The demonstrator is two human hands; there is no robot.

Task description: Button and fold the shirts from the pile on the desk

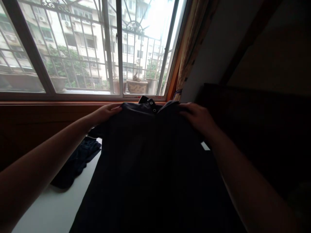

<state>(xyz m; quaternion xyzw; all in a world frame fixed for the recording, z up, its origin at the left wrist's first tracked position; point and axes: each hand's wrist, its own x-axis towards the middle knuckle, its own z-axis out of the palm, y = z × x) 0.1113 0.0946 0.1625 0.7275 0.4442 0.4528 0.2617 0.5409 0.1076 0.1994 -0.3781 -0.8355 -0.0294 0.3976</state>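
Note:
A dark short-sleeved polo shirt point(148, 155) hangs spread out in front of me, held up by its shoulders. My left hand point(107, 113) is closed on the shoulder at the left, thumb and fingers pinching the cloth. At the other shoulder, my right hand point(198, 116) grips the fabric in the same way. Between the hands the collar stands partly raised, with several light-rimmed buttons or snaps along its placket. The lower part of the shirt is very dark and runs out of the bottom of the view.
A white surface point(55, 207) lies below, with a crumpled dark blue garment point(77, 161) on it at the left. Beyond are a wooden sill point(73, 103) and a barred window with potted plants point(137, 85) outside. A patterned curtain point(191, 42) hangs right of the window.

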